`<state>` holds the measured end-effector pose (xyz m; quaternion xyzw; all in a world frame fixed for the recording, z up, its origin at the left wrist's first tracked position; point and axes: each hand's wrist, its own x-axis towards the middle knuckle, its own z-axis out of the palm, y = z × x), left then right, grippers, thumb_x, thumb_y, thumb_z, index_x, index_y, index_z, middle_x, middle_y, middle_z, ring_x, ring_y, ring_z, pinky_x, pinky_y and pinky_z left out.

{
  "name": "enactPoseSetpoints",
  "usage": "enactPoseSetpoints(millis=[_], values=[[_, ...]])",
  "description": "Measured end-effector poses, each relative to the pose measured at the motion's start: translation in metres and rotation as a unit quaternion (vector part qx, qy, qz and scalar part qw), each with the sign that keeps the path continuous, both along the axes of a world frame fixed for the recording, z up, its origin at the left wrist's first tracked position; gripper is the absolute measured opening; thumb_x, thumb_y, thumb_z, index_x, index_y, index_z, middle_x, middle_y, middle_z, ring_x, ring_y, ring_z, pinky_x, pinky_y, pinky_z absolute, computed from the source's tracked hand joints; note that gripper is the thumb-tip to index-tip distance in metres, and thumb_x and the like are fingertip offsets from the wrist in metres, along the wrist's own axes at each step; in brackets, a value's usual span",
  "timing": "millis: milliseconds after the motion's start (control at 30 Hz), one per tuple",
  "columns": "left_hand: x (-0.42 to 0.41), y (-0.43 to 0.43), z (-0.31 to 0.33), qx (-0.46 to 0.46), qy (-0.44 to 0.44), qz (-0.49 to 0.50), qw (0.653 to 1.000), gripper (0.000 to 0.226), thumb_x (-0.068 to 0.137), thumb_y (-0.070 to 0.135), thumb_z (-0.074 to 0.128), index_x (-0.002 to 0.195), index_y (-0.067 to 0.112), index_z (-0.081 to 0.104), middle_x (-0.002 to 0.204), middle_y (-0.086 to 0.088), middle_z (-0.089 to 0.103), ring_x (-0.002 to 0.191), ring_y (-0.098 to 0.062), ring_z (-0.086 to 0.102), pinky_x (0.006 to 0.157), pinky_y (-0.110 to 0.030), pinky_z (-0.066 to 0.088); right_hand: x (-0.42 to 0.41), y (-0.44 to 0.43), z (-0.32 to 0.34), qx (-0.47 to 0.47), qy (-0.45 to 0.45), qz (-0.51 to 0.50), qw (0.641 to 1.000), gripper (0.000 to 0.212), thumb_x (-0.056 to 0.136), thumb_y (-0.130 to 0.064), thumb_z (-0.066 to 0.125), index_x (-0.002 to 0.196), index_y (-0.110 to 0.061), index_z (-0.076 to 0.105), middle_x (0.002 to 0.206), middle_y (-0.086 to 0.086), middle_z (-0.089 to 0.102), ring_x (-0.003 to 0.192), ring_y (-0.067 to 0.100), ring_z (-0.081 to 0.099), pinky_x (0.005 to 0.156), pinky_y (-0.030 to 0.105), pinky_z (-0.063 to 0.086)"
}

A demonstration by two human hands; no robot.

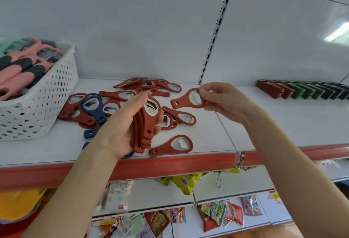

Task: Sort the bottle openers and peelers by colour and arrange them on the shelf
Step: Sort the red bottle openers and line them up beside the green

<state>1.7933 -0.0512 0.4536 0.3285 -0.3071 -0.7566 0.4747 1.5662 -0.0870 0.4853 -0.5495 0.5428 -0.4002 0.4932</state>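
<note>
- Left hand (122, 124): palm up, fingers curled around a stack of red openers (144, 132), held above the shelf (207, 133).
- Right hand (222, 101): pinches one red opener (184, 98) by its ring, just right of the stack, in the air.
- Loose red openers (162, 148) and a few blue ones (100, 115) lie scattered on the shelf beneath the hands.
- Basket (37, 105) at left holds pink peelers (11, 79).
- Far right: a sorted row (302, 90), red, then green, then dark.
</note>
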Motion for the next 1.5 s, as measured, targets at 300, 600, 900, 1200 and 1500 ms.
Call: enactPoseSetpoints(millis=[300, 600, 900, 1200, 1500], values=[[0.001, 0.006, -0.002, 0.0, 0.028, -0.039, 0.999, 0.047, 0.072, 0.007, 0.057, 0.119, 0.01, 0.056, 0.103, -0.02, 0.065, 0.078, -0.026, 0.069, 0.053, -0.027, 0.055, 0.044, 0.021, -0.004, -0.094, 0.117, 0.011, 0.989, 0.009, 0.085, -0.014, 0.065, 0.077, -0.013, 0.067, 0.067, 0.0, 0.066, 0.061, 0.006, 0.062, 0.06, 0.018, 0.052], [0.007, 0.005, -0.008, -0.001, 0.048, 0.02, 0.999, 0.046, 0.069, 0.007, 0.056, 0.113, 0.017, 0.058, 0.096, -0.016, 0.069, 0.077, -0.029, 0.068, 0.06, -0.032, 0.057, 0.04, 0.042, -0.027, -0.024, 0.47, 0.166, 0.866, 0.041, 0.074, -0.047, 0.07, 0.103, -0.021, 0.055, 0.085, -0.014, 0.047, 0.077, 0.005, 0.047, 0.066, 0.019, 0.039], [0.015, 0.006, -0.007, -0.005, 0.062, 0.039, 0.997, 0.038, 0.075, 0.026, 0.057, 0.112, 0.017, 0.061, 0.1, -0.012, 0.065, 0.083, -0.027, 0.064, 0.059, -0.033, 0.056, 0.005, 0.029, -0.005, 0.02, 0.123, 0.109, 0.986, 0.007, 0.085, -0.007, 0.06, 0.081, -0.012, 0.063, 0.068, -0.003, 0.065, 0.062, 0.006, 0.059, 0.062, 0.019, 0.051], [0.0, 0.009, -0.003, -0.014, 0.013, 0.006, 1.0, 0.024, 0.094, 0.015, 0.044, 0.112, 0.02, 0.059, 0.091, -0.011, 0.064, 0.063, -0.023, 0.063, 0.051, -0.03, 0.055, 0.058, 0.019, 0.0, -0.033, 0.121, 0.144, 0.982, 0.012, 0.089, -0.009, 0.059, 0.079, -0.015, 0.061, 0.068, 0.002, 0.062, 0.051, 0.001, 0.057, 0.05, 0.013, 0.046], [-0.001, 0.008, 0.001, -0.044, 0.052, -0.087, 0.994, 0.039, 0.085, 0.03, 0.045, 0.114, 0.009, 0.06, 0.094, -0.012, 0.069, 0.085, -0.024, 0.069, 0.062, -0.031, 0.057, 0.077, 0.007, -0.006, -0.191, 0.139, 0.071, 0.969, 0.004, 0.083, -0.014, 0.068, 0.084, -0.017, 0.067, 0.076, -0.01, 0.065, 0.069, -0.002, 0.06, 0.068, 0.009, 0.047]])
